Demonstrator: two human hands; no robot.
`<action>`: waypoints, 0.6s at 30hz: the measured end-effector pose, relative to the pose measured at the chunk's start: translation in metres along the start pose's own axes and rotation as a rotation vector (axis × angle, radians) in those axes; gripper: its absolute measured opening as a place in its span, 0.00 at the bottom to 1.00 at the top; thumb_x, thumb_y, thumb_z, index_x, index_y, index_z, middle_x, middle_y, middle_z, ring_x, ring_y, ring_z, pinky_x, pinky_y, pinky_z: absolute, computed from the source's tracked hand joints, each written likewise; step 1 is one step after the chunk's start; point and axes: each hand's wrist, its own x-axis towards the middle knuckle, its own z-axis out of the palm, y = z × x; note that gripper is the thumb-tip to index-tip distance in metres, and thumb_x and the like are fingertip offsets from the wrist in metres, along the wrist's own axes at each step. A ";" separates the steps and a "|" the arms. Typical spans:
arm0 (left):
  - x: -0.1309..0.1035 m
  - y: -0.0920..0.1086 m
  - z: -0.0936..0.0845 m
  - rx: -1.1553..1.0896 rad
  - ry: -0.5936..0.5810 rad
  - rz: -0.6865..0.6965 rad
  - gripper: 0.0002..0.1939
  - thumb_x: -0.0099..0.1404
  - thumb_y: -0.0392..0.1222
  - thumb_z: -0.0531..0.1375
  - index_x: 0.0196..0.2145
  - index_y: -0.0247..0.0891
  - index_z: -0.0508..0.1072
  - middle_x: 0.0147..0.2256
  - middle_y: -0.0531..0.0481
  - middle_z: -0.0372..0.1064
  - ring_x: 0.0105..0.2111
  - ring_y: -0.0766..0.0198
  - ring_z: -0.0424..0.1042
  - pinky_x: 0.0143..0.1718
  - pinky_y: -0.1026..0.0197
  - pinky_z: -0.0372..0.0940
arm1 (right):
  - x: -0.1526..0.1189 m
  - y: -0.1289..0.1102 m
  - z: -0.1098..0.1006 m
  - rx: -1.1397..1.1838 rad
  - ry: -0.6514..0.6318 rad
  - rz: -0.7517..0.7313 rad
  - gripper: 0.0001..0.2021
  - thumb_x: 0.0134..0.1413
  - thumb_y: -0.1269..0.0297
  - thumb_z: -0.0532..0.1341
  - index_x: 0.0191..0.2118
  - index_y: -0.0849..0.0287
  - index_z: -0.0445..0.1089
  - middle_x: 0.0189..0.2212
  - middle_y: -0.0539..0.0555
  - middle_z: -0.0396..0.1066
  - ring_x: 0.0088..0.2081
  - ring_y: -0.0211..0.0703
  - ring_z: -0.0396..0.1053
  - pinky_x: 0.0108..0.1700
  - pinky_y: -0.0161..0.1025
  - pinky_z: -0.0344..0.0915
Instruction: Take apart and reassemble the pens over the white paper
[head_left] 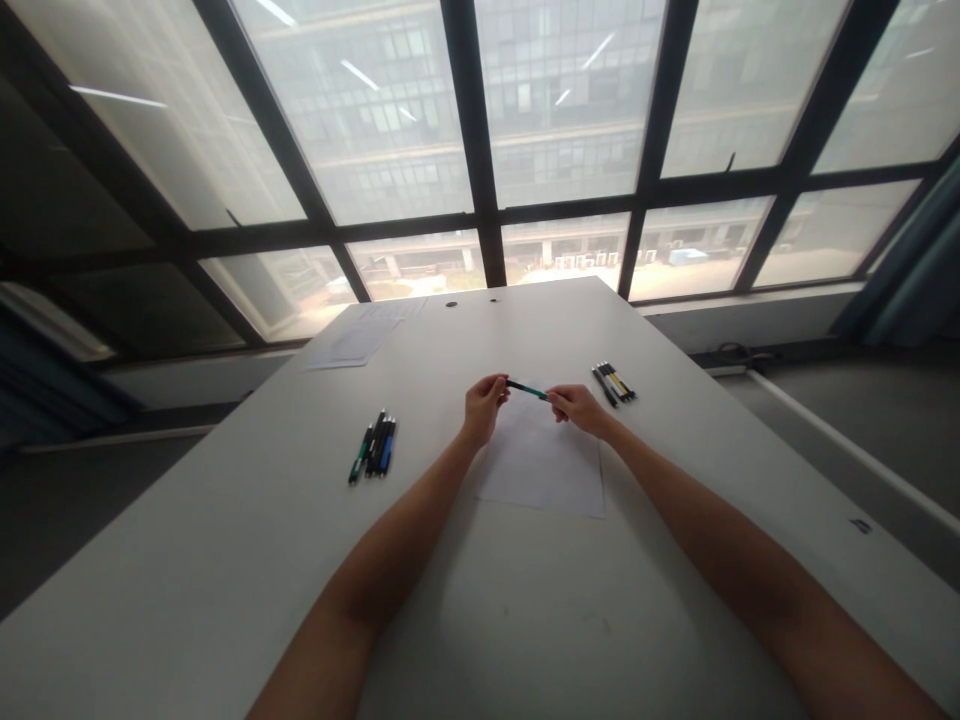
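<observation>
A black and green pen (pixel 529 389) is held between my two hands, roughly level above a white sheet of paper (pixel 546 470). My left hand (pixel 484 405) pinches its black end. The green end sits in the closed fingers of my right hand (pixel 574 403). Whether the pen has a cap cannot be made out. To the left of my left hand lies a group of several pens (pixel 375 447), with black, green and blue barrels. Beyond my right hand, a second group of pens (pixel 613 383) rests side by side, with grey, black and yellow showing.
The white table (pixel 300 560) stretches from me towards large windows. Printed papers (pixel 356 340) lie at its far left. Two small dark marks or holes are near the far edge, and a small dark item (pixel 860 526) is by the right edge. Curtains hang at both sides.
</observation>
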 end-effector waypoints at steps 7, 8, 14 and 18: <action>-0.002 0.010 0.001 -0.177 -0.105 -0.192 0.22 0.56 0.52 0.70 0.45 0.39 0.77 0.48 0.42 0.73 0.36 0.67 0.71 0.30 0.67 0.63 | -0.002 -0.011 0.009 -0.034 -0.098 -0.021 0.22 0.59 0.49 0.55 0.36 0.64 0.76 0.15 0.46 0.63 0.18 0.32 0.55 0.22 0.31 0.51; -0.003 0.011 0.001 -0.186 -0.129 -0.204 0.23 0.56 0.52 0.70 0.46 0.40 0.77 0.50 0.41 0.73 0.36 0.66 0.71 0.30 0.67 0.63 | -0.002 -0.011 0.009 -0.042 -0.092 -0.027 0.22 0.59 0.49 0.55 0.36 0.64 0.76 0.15 0.46 0.63 0.18 0.32 0.55 0.23 0.31 0.51; -0.005 0.011 0.001 -0.238 -0.186 -0.232 0.22 0.57 0.48 0.70 0.48 0.40 0.76 0.51 0.42 0.73 0.35 0.69 0.70 0.29 0.68 0.62 | -0.002 -0.005 0.010 -0.052 -0.095 -0.004 0.21 0.57 0.50 0.55 0.33 0.64 0.76 0.15 0.46 0.62 0.18 0.33 0.54 0.23 0.32 0.51; -0.006 0.006 -0.001 -0.210 -0.130 -0.227 0.20 0.55 0.48 0.71 0.43 0.38 0.77 0.47 0.42 0.75 0.33 0.69 0.69 0.29 0.67 0.62 | -0.002 -0.001 0.010 -0.048 -0.104 0.025 0.21 0.56 0.50 0.55 0.32 0.64 0.75 0.14 0.45 0.60 0.18 0.32 0.53 0.22 0.32 0.50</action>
